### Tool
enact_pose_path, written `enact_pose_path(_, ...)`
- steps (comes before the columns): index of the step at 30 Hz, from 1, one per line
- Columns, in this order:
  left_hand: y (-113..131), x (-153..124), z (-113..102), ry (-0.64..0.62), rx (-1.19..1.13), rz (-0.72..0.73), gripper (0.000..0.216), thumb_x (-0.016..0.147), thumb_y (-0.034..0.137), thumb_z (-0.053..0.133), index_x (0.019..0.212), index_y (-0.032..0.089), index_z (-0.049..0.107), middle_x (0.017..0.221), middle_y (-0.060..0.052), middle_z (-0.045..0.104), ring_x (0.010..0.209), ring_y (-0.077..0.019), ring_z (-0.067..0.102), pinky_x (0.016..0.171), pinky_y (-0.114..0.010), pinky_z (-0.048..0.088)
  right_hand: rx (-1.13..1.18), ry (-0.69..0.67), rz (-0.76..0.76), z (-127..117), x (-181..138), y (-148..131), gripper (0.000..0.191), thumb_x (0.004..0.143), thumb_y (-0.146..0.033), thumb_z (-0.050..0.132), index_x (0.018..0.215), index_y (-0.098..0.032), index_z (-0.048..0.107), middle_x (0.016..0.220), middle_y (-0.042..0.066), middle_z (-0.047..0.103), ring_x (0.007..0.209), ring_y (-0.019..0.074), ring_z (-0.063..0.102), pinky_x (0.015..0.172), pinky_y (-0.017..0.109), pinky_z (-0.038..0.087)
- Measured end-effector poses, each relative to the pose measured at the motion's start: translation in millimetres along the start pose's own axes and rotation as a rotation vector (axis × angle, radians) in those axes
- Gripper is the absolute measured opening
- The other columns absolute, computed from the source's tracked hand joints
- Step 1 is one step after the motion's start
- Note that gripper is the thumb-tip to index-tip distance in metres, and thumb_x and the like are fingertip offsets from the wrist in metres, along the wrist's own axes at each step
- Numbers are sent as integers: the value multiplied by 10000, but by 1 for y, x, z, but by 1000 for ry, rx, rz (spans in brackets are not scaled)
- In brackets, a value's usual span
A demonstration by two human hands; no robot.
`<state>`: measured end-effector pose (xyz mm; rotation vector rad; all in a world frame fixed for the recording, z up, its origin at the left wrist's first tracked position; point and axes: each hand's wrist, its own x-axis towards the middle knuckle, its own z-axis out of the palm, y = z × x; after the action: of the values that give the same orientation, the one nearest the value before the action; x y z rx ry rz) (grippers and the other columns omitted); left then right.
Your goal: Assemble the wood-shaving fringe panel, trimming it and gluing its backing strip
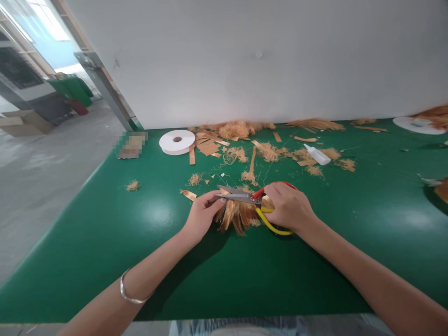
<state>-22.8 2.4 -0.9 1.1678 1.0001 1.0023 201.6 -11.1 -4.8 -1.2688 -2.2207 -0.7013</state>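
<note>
Near the middle of the green table, a fringed bundle of tan fibre strips hangs from the fingers of my left hand, which pinch its upper edge. My right hand is closed around scissors with one red and one yellow handle. The scissor blades are parted and point left, lying across the top of the bundle close to my left fingertips. Whether the blades touch the strips I cannot tell. A small pale brown strip lies just left of my left hand.
A white tape roll lies at the back left, beside loose brown strips. Fluffy fibre piles line the wall. A white squeeze bottle lies among scraps. The green table's left edge drops to the floor.
</note>
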Motion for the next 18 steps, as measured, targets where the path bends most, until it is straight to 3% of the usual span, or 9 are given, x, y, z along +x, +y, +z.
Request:
enact_pose_path(9, 2, -3, 0, -18, 62, 1, 294, 715, 413, 678, 849, 152, 692, 693, -7, 617, 611, -105, 495, 545, -205, 367, -15, -45, 30, 2, -3, -2, 206, 766, -308, 499, 634, -153, 530, 574, 40, 541, 532, 122, 454, 451, 235, 217)
enact_pose_path(18, 2, -2, 0, -34, 42, -10, 291, 720, 413, 682, 859, 157, 691, 714, 3, 620, 634, -92, 507, 582, -193, 385, -57, -27, 22, 1, -2, -1, 171, 748, -239, 483, 603, -155, 518, 547, 28, 538, 484, 104, 420, 440, 228, 188)
